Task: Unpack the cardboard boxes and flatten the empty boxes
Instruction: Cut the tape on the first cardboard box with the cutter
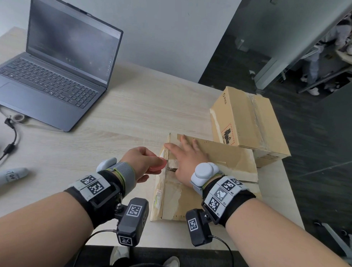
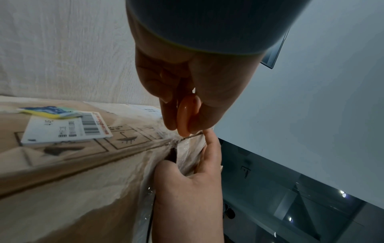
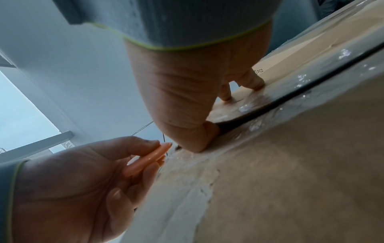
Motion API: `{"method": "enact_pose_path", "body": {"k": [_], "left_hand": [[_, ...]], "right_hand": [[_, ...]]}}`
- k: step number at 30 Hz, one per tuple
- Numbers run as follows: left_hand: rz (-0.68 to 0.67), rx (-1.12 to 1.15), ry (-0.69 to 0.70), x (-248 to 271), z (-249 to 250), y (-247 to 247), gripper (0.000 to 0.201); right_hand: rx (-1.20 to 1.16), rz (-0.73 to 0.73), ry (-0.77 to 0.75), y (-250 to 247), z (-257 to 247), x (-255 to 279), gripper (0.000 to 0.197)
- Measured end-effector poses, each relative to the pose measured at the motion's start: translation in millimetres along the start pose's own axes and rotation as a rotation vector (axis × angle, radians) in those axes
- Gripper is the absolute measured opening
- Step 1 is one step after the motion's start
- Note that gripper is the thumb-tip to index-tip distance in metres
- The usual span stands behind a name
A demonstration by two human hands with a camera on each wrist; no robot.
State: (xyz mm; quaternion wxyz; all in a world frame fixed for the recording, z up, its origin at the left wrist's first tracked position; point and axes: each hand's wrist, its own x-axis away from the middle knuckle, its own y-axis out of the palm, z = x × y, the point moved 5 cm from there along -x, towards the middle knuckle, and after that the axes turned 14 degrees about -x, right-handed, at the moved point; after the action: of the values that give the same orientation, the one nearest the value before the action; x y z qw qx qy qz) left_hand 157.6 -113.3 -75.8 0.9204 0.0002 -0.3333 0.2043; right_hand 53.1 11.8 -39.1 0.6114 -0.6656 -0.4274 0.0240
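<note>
Head view, lower centre of the frame: the near cardboard box (image 1: 199,186) lay flat on the counter (image 1: 132,111), directly ahead of both my hands, its long axis running from the bottom edge of the frame up toward the centre. The taped seam (image 1: 166,173) between its flaps followed that same axis along the box's left side. My left hand (image 1: 144,164) sat just left of the seam, thumb and fingers pinched on a small flat pink cutter (image 1: 158,164) whose edge met the tape at the corner where top and side join. My right hand (image 1: 187,159) lay on the box top just right of the seam, fingers straight and spread, pressing the flap down, thumb tip at the gap; it grasped nothing.

Left wrist view, centre: the cutter (image 2: 186,118) touched the glossy tape (image 2: 166,139) just above a short dark opening in the seam, with the right forefinger beside it.

Right wrist view, centre left: the cutter (image 3: 149,158) pointed into the seam end, the dark slit running away to the upper right of the frame.

I judged that the coming cut would turn on the seam's direction: the left hand was the nearer to it, and the blade would have to travel along the long axis while the right hand steadied the flap.

A second box (image 1: 249,124), taped shut, stood at right of centre, touching the first. A laptop (image 1: 58,59) stood open at upper left.
</note>
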Motion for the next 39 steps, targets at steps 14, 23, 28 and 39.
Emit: {"method": "enact_pose_path", "body": {"k": [14, 23, 28, 39], "left_hand": [[-0.077, -0.11, 0.029, 6.6, -5.7, 4.9, 0.027], [-0.039, -0.011, 0.039, 7.5, -5.3, -17.0, 0.032], [-0.021, 0.021, 0.094, 15.1, 18.6, -26.5, 0.032], [-0.244, -0.003, 0.249, 28.1, 74.9, 54.1, 0.023]], "right_hand": [[-0.01, -0.029, -0.002, -3.0, -2.6, 2.4, 0.085], [-0.11, -0.02, -0.034, -6.8, 4.6, 3.4, 0.086], [-0.308, 0.031, -0.137, -24.0, 17.6, 21.6, 0.064], [-1.224, 0.224, -0.18, -53.0, 33.9, 75.0, 0.018]]}}
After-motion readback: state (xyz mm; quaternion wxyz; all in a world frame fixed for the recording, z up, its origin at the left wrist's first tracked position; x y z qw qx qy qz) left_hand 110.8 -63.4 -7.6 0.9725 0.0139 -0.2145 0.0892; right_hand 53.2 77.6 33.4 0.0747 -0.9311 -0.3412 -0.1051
